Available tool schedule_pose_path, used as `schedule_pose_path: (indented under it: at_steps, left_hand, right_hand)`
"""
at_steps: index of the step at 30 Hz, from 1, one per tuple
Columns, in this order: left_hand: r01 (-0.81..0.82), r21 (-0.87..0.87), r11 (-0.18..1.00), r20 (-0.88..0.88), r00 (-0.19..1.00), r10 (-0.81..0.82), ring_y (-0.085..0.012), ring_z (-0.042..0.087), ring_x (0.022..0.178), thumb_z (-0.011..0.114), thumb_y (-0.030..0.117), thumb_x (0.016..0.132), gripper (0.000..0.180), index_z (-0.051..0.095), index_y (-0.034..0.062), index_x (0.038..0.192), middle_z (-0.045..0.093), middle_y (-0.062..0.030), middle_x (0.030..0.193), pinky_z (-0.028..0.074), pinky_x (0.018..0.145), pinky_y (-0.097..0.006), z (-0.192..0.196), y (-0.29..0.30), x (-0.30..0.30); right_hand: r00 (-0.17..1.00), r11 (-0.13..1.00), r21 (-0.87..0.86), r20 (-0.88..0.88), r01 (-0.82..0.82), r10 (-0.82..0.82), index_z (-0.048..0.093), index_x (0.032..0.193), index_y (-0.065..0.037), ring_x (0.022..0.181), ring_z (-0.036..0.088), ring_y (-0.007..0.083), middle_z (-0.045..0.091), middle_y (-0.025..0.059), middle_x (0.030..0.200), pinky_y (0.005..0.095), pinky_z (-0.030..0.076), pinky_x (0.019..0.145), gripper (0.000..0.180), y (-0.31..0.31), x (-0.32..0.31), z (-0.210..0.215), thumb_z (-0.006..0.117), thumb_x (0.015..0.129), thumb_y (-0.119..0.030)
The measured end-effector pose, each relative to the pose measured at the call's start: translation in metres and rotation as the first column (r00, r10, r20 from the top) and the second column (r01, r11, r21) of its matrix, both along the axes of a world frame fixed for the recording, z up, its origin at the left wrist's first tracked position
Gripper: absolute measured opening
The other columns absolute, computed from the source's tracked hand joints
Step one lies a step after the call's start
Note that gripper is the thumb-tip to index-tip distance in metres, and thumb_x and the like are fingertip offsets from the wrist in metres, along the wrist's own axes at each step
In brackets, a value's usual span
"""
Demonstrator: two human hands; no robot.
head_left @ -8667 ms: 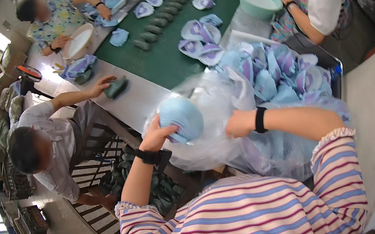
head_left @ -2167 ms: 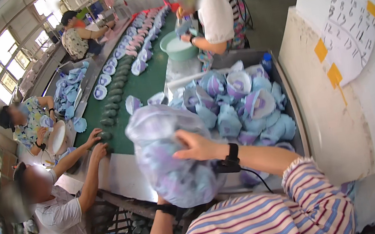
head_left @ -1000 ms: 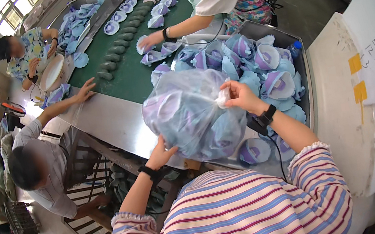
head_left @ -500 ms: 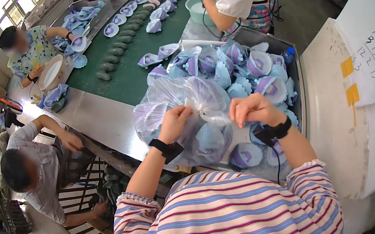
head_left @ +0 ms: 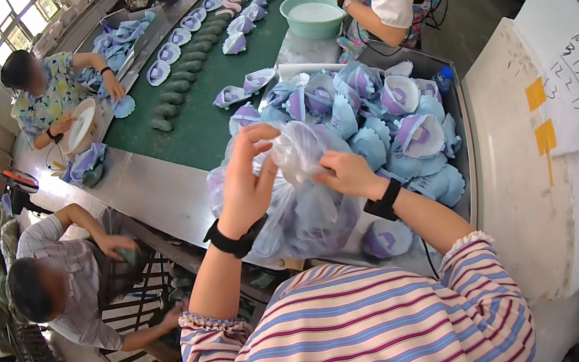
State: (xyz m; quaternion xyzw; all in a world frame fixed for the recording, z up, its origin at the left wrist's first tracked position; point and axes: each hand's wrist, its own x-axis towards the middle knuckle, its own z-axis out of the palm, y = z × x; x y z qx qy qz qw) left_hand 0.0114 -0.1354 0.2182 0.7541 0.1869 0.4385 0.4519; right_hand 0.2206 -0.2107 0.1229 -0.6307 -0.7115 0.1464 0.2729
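A clear plastic bag (head_left: 281, 223) filled with light blue and purple moulded pieces stands before me, its neck gathered into a twisted bunch. My left hand (head_left: 246, 184) is at the left of that bunch, thumb and fingers apart in a loose curve. On the other side, my right hand (head_left: 350, 174) is closed, pinching the plastic near the neck with thumb and forefinger. Just beyond the bag, a grey metal tray (head_left: 467, 154) holds a heap of the same scalloped pieces (head_left: 410, 137). One loose piece (head_left: 388, 238) lies close below my right wrist.
A green conveyor belt (head_left: 140, 132) carries rows of dark curved pieces (head_left: 174, 87) and blue-purple ones. Co-workers sit left and stand at far right, by a green basin (head_left: 313, 14). A white board (head_left: 527, 168) rises at right; a blue-capped bottle (head_left: 443, 79) stands in the tray's corner.
My left hand has let go its pinch and spread beside the bag's neck. My right hand has moved left, onto the bunched plastic. The far-right co-worker now holds up a blue piece.
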Motion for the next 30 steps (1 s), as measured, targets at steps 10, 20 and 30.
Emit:
schedule_pose_path:
  at_steps: [10, 20, 30]
  left_hand:
    - [-0.534, 0.039, 0.845, -0.46, 0.741, 0.489, -0.0285, 0.058, 0.055, 0.067, 0.018, 0.073, 0.019, 0.063, 0.0005, 0.079, 0.06, -0.0133, 0.064, 0.043, 0.051, -0.036, -0.077, 0.043, -0.043]
    - [-0.626, -0.255, 0.737, 0.004, 0.761, 0.649, -0.0134, 0.055, 0.082, 0.06, 0.01, 0.084, 0.021, 0.051, 0.0022, 0.101, 0.057, -0.0041, 0.082, 0.045, 0.072, -0.028, -0.117, 0.059, -0.147]
    - [0.015, -0.473, 0.881, 0.175, 0.982, 0.077, -0.0097, 0.056, 0.069, 0.056, 0.0, 0.081, 0.028, 0.053, 0.0036, 0.109, 0.06, -0.0042, 0.075, 0.047, 0.067, -0.026, 0.039, 0.003, -0.135]
  right_hand:
    - [0.756, 0.779, 0.165, -0.424, 0.605, -0.498, 0.051, 0.066, 0.003, 0.048, 0.046, 0.0244, 0.049, 0.0134, 0.056, 0.0368, 0.035, 0.048, 0.025, 0.005, 0.106, -0.008, 0.058, 0.081, -0.016]
    - [0.894, 0.816, 0.406, -0.354, 0.412, -0.275, 0.057, 0.09, -0.002, 0.077, 0.061, 0.0256, 0.059, 0.0113, 0.082, 0.0353, 0.047, 0.071, 0.015, -0.008, 0.058, 0.03, 0.051, 0.076, 0.0]
    - [0.842, 0.967, 0.115, 0.522, -0.228, 0.137, 0.057, 0.116, -0.006, 0.123, 0.041, 0.0408, 0.054, 0.0121, 0.127, 0.0494, 0.035, 0.097, 0.043, 0.001, 0.001, 0.0, 0.06, 0.075, -0.015]
